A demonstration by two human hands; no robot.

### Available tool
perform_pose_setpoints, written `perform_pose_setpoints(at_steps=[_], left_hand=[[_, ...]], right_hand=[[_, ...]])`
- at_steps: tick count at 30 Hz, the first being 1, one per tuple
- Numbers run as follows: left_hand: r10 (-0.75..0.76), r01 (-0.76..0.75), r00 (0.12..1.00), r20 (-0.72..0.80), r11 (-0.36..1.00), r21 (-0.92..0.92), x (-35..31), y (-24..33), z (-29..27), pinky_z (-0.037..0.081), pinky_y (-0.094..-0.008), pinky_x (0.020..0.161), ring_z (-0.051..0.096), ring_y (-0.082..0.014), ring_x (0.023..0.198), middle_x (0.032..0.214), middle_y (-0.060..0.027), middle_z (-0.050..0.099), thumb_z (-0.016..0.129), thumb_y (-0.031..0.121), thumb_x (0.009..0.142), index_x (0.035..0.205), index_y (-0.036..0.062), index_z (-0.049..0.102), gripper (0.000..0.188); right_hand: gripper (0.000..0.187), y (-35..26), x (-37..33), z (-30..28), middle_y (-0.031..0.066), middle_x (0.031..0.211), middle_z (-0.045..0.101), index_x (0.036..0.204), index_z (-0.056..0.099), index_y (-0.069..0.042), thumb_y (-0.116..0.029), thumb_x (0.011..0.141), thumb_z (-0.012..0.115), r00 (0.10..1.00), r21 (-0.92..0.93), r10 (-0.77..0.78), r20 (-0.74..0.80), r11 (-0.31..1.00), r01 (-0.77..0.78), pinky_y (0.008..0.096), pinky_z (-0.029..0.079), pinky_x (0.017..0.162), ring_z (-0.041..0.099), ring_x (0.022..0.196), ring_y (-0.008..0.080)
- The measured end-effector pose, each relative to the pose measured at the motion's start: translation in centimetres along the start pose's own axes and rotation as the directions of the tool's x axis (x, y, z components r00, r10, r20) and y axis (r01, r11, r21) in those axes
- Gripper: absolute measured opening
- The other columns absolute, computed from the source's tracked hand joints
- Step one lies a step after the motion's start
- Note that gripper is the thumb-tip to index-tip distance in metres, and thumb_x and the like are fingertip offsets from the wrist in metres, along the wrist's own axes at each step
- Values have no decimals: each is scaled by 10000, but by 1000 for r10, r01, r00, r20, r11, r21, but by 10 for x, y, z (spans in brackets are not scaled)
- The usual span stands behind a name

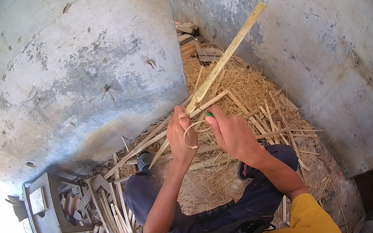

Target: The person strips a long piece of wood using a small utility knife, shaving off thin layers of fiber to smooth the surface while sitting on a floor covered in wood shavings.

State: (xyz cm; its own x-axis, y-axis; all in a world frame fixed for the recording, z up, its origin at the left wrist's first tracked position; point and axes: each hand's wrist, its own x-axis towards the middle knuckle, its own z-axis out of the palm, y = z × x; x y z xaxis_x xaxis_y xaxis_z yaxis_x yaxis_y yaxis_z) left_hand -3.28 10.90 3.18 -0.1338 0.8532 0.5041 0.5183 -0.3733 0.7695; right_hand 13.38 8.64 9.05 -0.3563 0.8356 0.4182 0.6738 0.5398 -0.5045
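Observation:
My left hand [182,135] is closed around the lower end of a long pale bamboo strip [227,57], which slants up and away to the right. My right hand [237,135] is closed beside it, gripping a small tool with a green part [209,114] at the fingertips. Most of that tool is hidden by the fingers, and its blade, if any, cannot be made out. A thin curled bamboo shaving [185,136] loops between the two hands.
Shavings [250,87] and loose strips cover the floor between my legs and the wall corner. More bamboo strips [116,225] lie at the left, near a grey box-like metal frame [50,228]. Broken bricks [188,29] lie in the corner. Worn plaster walls [104,56] rise on both sides.

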Motion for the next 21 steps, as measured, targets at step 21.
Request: perform_pose_setpoints(at_steps=[21], left_hand=[[117,-114,992,-41,992,52,-8,-8,19,399,-559,793,520,-496,858,939,-289,553,336,226,1081,1055,-17,540,319]], right_hand=[[268,-14,-1,-6,136,617,656,1032,498,-64,-317,1118,514,994,-350,111,-15,930,-110,448,516,462,699,555,345]])
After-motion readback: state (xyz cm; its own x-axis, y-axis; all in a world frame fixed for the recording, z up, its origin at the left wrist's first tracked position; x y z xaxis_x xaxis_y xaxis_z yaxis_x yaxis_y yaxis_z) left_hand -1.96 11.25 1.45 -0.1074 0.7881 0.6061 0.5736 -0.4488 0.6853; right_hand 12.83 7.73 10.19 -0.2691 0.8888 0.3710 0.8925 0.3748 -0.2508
